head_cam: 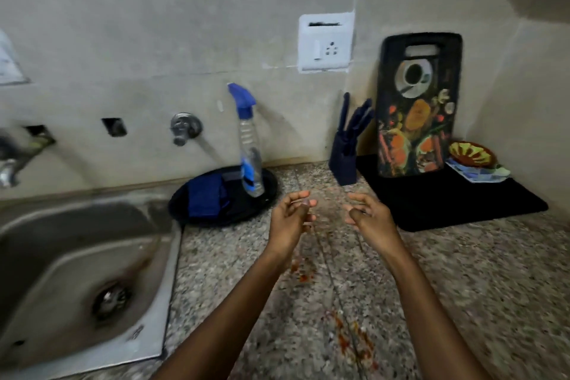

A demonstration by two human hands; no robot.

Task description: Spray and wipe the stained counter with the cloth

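Note:
A clear spray bottle (250, 157) with a blue trigger head stands upright on a black round tray (265, 203) by the back wall. A folded blue cloth (205, 196) lies on the same tray, left of the bottle. The speckled granite counter (462, 287) carries red-orange stains (354, 336) near the front and a smaller patch (300, 273) between my forearms. My left hand (291, 216) and my right hand (368, 214) hover over the counter just right of the tray, fingers loosely curled, palms facing each other, holding nothing.
A steel sink (77, 271) fills the left side, with taps (183, 128) on the wall. A blue knife block (347, 160), a printed chopping board (418, 108) leaning on the wall, a black mat (462, 203) and a patterned bowl (472, 154) occupy the back right corner.

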